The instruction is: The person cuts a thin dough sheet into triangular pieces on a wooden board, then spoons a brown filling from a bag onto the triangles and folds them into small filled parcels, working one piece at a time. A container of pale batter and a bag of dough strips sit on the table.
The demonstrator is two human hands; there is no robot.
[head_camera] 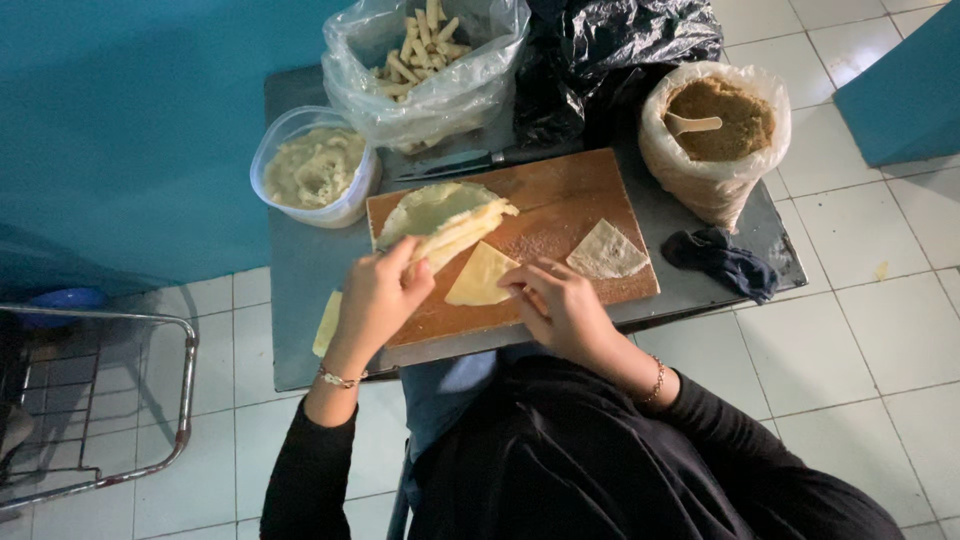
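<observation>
Fingers (522,281) of the right hand (562,312) were curled and pressed down on the near corner of a triangular pastry sheet (480,277), not clamped around it. The sheet lay flat on the wooden cutting board (560,190), its long axis running roughly from 7 to 1 o'clock, apex pointing away from the person.

Left hand (375,300) was pinched, thumb and fingers together, on the edge of a stack of pastry sheets (445,222) at about 10 o'clock from the triangular sheet; the top layer looked partly lifted.

Key relation: the triangular sheet sat between both hands, touching the right fingers at its 4 o'clock corner and just beside the left thumb. Right hand was the nearer one.

Second triangular sheet (606,252) lay apart at 3 o'clock on the board. Beyond the board, at 12 o'clock: a plastic tub of pale filling (315,168), a clear bag of rolled sticks (425,50), and a bag of brown crumbs (722,125) with a spoon in it. A dark cloth (722,262) lay on the grey table (300,270) at the board's right.
</observation>
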